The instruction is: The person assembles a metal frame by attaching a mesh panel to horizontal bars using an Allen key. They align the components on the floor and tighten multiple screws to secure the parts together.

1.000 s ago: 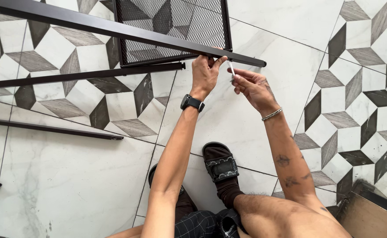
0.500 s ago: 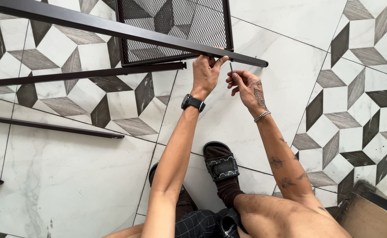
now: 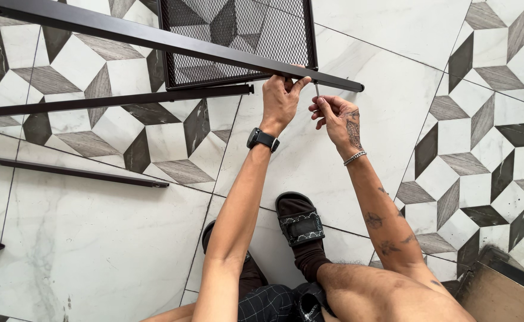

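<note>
a thin silvery metal pin (image 3: 316,90), maybe a bolt or a small key, stands upright just under the long dark metal bar (image 3: 172,43) that runs slantwise across the top of the view, close to the bar's right-hand end. the right hand (image 3: 336,116) has it pinched between thumb and fingertips, the other fingers curled loosely, so the pin points up at the underside of the bar, as one would hold a fastener to line it with a hole; whether it has entered the bar is too small to tell. just beside it, the left hand (image 3: 281,98) is closed over the bar's lower edge, fingers wrapped round it and thumb stretched along it, which looks like steadying the frame. a black wristwatch (image 3: 262,139) sits on that wrist, a silver chain bracelet (image 3: 354,158) on the other. behind the bar hangs a black wire mesh panel (image 3: 238,36) in its frame. a second dark bar (image 3: 113,100) lies below, and a third (image 3: 65,171) lies apart on the patterned marble tile floor (image 3: 95,250). the person crouches, one foot in a black strapped sandal (image 3: 301,223).
</note>
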